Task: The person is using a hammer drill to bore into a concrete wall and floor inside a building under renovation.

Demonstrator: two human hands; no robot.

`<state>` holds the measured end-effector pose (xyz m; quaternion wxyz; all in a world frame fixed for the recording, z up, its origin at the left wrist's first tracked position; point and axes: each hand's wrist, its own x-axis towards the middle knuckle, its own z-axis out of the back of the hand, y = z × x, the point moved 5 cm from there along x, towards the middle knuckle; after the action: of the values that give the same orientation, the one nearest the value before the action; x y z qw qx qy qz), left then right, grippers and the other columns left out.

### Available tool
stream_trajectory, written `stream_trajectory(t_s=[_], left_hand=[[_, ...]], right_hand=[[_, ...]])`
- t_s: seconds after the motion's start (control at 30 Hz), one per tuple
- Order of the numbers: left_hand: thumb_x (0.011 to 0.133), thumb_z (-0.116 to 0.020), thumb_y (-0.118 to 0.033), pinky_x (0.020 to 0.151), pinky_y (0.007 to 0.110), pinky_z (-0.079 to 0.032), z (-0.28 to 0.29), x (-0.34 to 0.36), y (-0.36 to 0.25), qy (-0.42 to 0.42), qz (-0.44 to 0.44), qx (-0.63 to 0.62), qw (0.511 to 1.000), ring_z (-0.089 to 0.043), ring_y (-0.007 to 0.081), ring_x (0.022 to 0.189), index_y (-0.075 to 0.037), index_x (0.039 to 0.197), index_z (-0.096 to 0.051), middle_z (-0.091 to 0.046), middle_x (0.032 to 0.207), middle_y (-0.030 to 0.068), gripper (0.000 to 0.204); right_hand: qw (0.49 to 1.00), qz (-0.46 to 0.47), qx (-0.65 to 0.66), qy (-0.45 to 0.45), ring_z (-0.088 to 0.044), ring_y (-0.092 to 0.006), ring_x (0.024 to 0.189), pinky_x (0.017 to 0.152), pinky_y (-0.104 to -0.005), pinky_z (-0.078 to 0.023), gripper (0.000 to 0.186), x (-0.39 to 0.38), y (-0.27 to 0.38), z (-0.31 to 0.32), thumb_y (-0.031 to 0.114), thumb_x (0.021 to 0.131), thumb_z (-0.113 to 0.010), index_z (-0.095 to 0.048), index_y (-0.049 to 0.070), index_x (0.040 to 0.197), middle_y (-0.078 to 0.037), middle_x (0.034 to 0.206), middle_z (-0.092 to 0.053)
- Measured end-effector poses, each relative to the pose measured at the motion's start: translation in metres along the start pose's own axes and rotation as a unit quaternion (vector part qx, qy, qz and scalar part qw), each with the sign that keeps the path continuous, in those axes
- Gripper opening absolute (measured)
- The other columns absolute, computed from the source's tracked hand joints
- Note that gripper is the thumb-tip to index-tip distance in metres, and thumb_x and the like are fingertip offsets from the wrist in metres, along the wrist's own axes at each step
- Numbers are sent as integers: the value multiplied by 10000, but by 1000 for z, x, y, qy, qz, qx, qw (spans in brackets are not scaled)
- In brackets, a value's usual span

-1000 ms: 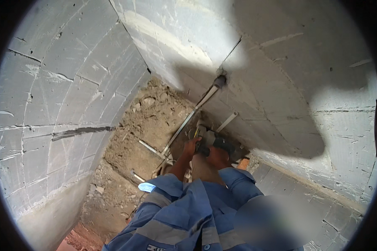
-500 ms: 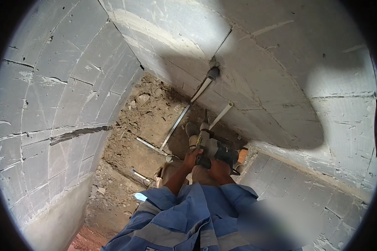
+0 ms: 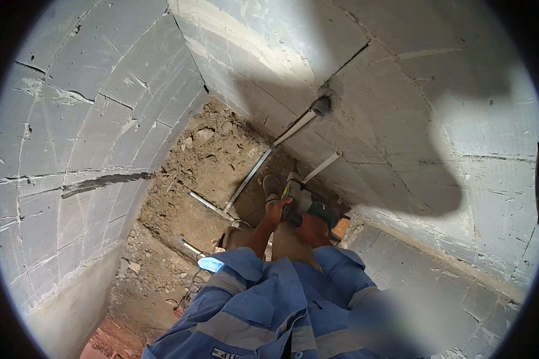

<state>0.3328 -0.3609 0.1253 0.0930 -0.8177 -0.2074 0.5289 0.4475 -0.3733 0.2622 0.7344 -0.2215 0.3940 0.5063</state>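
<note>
Low in front of me, close to the foot of the block wall, I hold a rotary hammer drill (image 3: 307,202) with a grey body. My left hand (image 3: 275,210) is wrapped round its left side, near a yellow-marked part. Behind the body, my right hand (image 3: 313,229) grips the rear end, with its fingers partly hidden. The drill points away from me, its front end (image 3: 293,178) beside a shoe (image 3: 272,185). Its tip cannot be made out against the dark ground. Just right of the front end, a pale plastic pipe (image 3: 322,167) sticks up at a slant.
A grey pipe fitting (image 3: 321,106) sits against the wall, with a pipe (image 3: 251,175) running from it along the dirt floor (image 3: 185,149). Another pipe (image 3: 209,205) branches left. Grey block walls (image 3: 102,143) enclose the corner. An orange piece (image 3: 341,227) lies right of the drill.
The view has shifted and tilted slightly. The drill's bit, visible before, no longer stands out. Both hands keep their hold on the drill.
</note>
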Motion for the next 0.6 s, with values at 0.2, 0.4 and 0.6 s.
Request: stream_trajectory(t_s=[0.2,0.4,0.6], left_hand=[[820,-656,-289,762,334,-489,9,31,16,-28,20,-19,999,-608,178,850,-55,1049,-645,-623,946,52,327],[818,-660,-289,763,328,-495,-17,-19,21,39,-15,-78,996,-604,166,868,-54,1048,-639,-617,977,53,329],[806,-657,-307,721,304,-449,0,-45,29,30,-98,-54,993,-568,144,778,-44,885,-640,-605,834,27,274]], right_hand=[[999,36,-25,-8,-649,-328,999,853,-445,-521,572,16,-2,7,299,712,-674,-564,150,1254,-157,1080,-668],[998,40,-41,14,-656,-334,969,823,-454,-525,525,-12,-19,2,295,712,-695,-580,146,1202,-158,1039,-673],[997,40,-60,15,-659,-331,953,805,-454,-529,521,-39,-13,-9,283,718,-710,-578,167,1208,-155,1007,-676]])
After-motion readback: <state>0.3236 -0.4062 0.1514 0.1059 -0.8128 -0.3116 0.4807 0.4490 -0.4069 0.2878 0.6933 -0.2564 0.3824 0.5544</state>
